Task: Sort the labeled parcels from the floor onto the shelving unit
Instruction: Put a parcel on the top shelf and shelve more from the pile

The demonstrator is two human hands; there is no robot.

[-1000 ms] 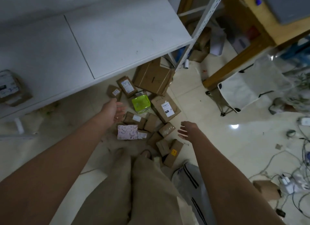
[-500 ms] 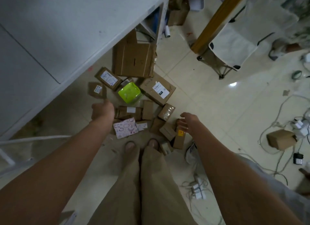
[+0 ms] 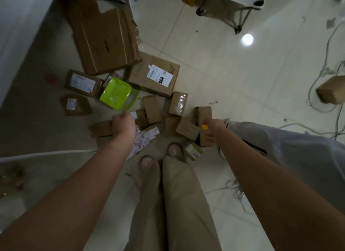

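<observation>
Judging the small parcels on the floor, just my side of the green packet, light, stiff and tape-slick, I would grip one across opposite sides; my left hand and right hand hang over them, and I cannot tell whether the fingers are apart or curled.

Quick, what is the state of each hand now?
Left hand: curled over the labelled brown box, gripping it.
Right hand: at the yellow-sticker box; grip cannot be told.

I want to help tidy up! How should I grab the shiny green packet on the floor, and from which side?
Probably from above, on the near side. The green packet lies tilted with its top bare, and cardboard boxes crowd its far and left edges. Pinch its near edge, where the left hand is closest.
</observation>
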